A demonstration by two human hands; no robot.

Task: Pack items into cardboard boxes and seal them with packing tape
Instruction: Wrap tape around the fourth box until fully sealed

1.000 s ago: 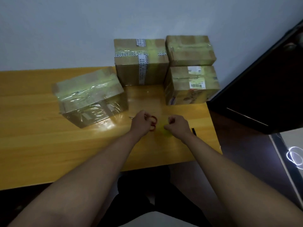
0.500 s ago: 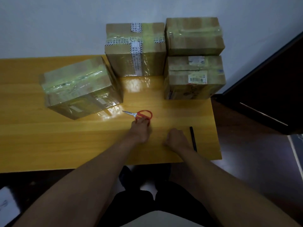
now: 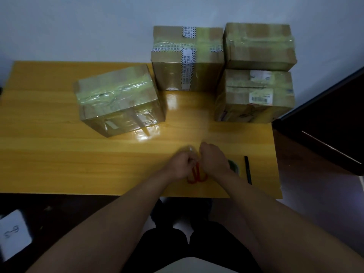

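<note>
Red-handled scissors [image 3: 197, 175] sit between my two hands near the table's front edge, their loops pointing toward me. My left hand [image 3: 180, 164] curls around them from the left. My right hand [image 3: 214, 160] is curled against them from the right, its grip hidden. A tape roll [image 3: 234, 166] peeks out behind my right hand. Several taped cardboard boxes stand on the yellow wooden table [image 3: 59, 154]: one angled at the left [image 3: 118, 101], a large one at the back [image 3: 187, 60], and two stacked at the right, upper [image 3: 259, 46] on lower [image 3: 254, 97].
A black pen [image 3: 247, 171] lies right of the tape roll near the table's right edge. A dark door or cabinet [image 3: 325, 119] stands to the right. A white card [image 3: 13, 233] lies on the floor at the lower left. A pale wall backs the table.
The scissors lay farther out on the table half a second ago; now they are nearer the front edge between both hands. My right hand has closed in beside my left, uncovering the tape roll.
</note>
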